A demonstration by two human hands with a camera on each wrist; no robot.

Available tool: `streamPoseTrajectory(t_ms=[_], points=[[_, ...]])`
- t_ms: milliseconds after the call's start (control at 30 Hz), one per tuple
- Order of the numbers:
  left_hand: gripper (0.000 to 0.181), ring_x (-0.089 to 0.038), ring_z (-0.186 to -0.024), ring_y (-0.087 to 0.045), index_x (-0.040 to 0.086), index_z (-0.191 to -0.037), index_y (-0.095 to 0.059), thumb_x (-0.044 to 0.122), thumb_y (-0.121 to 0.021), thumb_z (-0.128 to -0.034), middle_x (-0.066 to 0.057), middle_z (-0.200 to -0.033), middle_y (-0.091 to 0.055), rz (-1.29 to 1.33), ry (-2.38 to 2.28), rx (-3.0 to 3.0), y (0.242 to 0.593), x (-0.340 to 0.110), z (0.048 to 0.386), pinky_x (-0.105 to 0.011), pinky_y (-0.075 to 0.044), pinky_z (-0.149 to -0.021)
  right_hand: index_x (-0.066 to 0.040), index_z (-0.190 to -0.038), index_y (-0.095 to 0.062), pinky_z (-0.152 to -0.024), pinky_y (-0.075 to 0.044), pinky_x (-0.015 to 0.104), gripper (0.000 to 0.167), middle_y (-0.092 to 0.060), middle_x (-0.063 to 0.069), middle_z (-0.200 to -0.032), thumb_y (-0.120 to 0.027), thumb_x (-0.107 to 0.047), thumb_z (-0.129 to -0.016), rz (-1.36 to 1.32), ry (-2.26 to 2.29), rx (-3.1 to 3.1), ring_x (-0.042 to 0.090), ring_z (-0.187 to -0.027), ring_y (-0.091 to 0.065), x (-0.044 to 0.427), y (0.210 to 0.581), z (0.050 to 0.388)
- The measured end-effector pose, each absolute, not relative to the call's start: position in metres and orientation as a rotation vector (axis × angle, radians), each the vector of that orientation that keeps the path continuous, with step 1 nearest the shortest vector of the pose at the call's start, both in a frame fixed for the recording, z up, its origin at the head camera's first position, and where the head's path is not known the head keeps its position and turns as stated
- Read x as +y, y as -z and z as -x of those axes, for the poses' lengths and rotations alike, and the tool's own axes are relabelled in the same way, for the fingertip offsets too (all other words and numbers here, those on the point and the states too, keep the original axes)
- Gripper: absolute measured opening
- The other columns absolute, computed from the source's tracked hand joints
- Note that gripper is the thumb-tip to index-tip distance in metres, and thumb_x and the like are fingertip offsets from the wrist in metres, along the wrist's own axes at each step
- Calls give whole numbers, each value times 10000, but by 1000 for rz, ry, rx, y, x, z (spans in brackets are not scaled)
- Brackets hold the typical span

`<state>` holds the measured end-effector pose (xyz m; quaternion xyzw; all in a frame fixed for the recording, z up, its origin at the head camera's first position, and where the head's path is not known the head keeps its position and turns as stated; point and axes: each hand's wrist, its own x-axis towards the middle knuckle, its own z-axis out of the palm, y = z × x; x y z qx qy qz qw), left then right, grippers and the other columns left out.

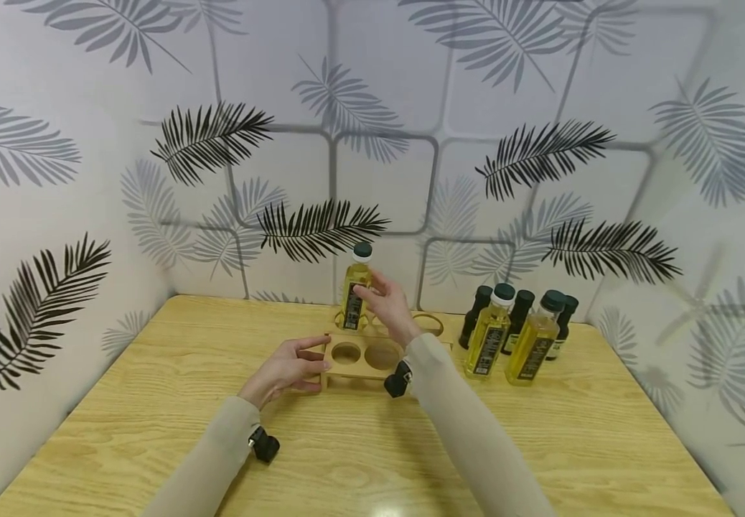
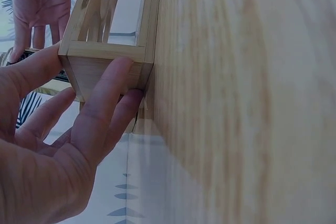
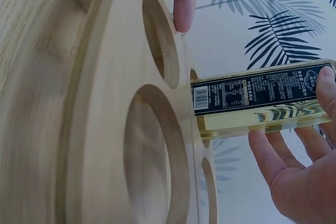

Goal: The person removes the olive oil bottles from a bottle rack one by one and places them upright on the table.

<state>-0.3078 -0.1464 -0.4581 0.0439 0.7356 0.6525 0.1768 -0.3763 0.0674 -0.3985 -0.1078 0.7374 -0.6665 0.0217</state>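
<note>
In the head view my right hand holds a clear bottle of yellow oil with a dark green cap and black label. The bottle stands upright over the left hole of the back row of a two-tier wooden rack. The right wrist view shows my thumb on the label side of the bottle and fingers opposite; its base is at the hole, depth unclear. At the rack's left end, my left hand grips the rack. In the left wrist view, its thumb touches the upper corner and its fingers press the end panel.
Right of the rack stand two more oil bottles, one nearer the rack and one farther right. Behind them are several small dark bottles. Leaf-patterned walls border the wooden table at the back and sides.
</note>
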Motion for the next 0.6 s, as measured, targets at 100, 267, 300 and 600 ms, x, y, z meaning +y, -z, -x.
streamPoseTrajectory(t_ms=[100,267,300,600], points=[[591,-295,-1084,-658,196,-1479,-466,70,-659,-936,-276,-1414,-462,-119,-1843,2086,458,-146,308,-456,-601,-806,-194,-1555,-302,-1106,-413,507,670,-297,111,-1598,-629,-280,-976,336,2097,2282,318,-1420,-374,67,394,374],[597,-293,-1087,-657,201,-1481,-463,75,-663,-934,-273,-1415,-462,-122,-1841,2085,457,-146,308,-455,-602,-804,-186,-1544,-332,-1080,-444,497,654,-341,78,-1581,-632,-296,-974,347,2130,2321,287,-1402,-409,69,386,372],[598,-292,-1086,-658,201,-1482,-462,74,-663,-933,-271,-1416,-462,-125,-1840,2086,457,-146,308,-453,-603,-802,-186,-1536,-351,-1073,-451,498,639,-366,75,-1568,-632,-296,-974,358,2141,2324,285,-1391,-425,69,385,371],[590,-278,-1078,-661,192,-1475,-472,60,-661,-931,-271,-1398,-476,-124,-1842,2107,457,-147,306,-451,-593,-843,-194,-1518,-391,-1096,-430,489,603,-398,81,-1551,-632,-293,-973,384,2186,2319,283,-1369,-449,75,370,364]])
